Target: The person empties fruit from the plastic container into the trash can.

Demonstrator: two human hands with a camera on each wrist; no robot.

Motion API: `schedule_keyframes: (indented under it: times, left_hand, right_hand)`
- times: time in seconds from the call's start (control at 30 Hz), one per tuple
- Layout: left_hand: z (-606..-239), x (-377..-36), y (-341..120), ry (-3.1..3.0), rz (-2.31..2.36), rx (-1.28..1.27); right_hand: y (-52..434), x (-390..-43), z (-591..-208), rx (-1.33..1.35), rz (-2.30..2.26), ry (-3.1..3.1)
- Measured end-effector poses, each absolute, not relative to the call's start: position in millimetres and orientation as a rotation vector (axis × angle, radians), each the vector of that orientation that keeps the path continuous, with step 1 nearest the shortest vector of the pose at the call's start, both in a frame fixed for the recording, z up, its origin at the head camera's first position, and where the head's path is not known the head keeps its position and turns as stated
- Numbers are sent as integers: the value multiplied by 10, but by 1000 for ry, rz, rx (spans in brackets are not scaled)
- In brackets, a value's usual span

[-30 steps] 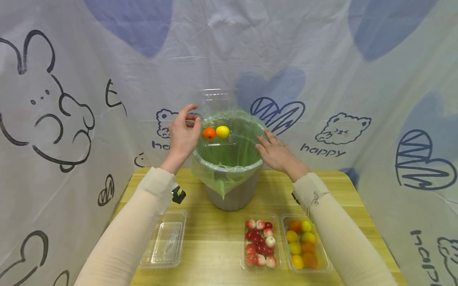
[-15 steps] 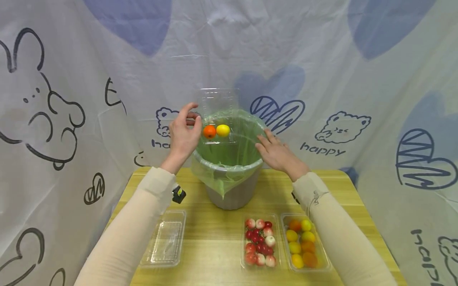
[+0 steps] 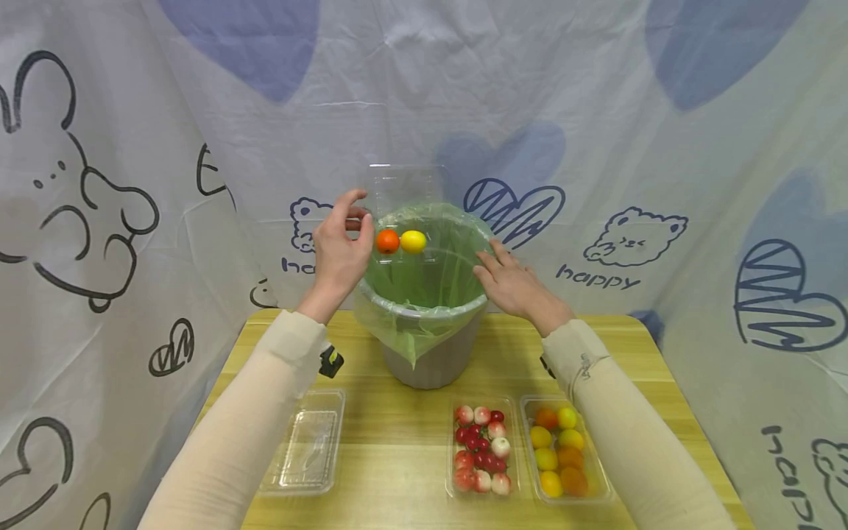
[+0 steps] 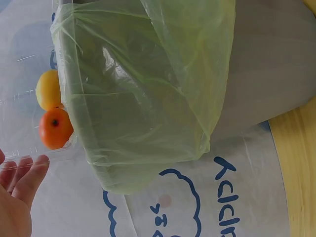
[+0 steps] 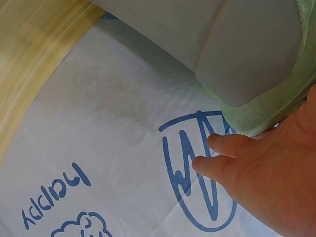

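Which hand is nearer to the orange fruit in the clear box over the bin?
Left. The left hand holds the clear box right beside the orange fruit. The right hand rests on the far side of the bin's rim, fingers straight.

A bin point(image 3: 427, 361) stands at the far middle of the table point(image 3: 397, 456), a bag point(image 3: 424, 313) lining it. Above its far left rim a tilted clamshell box point(image 3: 404, 213) holds two fruits point(image 3: 400, 241) (side by side), with the left hand point(image 3: 341, 250) at the box's left edge. The right hand point(image 3: 513, 283) lies at the bin's right rim. Near left lies an empty clamshell box point(image 3: 306, 450); near right, two filled trays point(image 3: 523, 460) sit side by side.
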State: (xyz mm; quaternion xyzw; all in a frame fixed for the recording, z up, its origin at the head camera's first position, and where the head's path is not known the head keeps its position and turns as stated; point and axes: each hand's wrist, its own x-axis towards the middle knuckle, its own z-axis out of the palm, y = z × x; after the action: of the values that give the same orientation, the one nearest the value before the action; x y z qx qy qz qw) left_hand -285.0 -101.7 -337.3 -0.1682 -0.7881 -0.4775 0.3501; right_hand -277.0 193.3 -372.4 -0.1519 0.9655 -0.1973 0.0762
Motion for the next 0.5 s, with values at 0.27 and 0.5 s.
schedule_keyframes:
  times: [0.27,0.5]
  left_hand:
    - [-3399,-2860,-1022,-2019,-1226,-464]
    - [-3397,-2857,-1017,-2018,-1217,-463]
  right_hand:
    - [1938,-2769,-3729,-450,-606,2888]
    - [1935,-2771,-3734,-447,-602,2887]
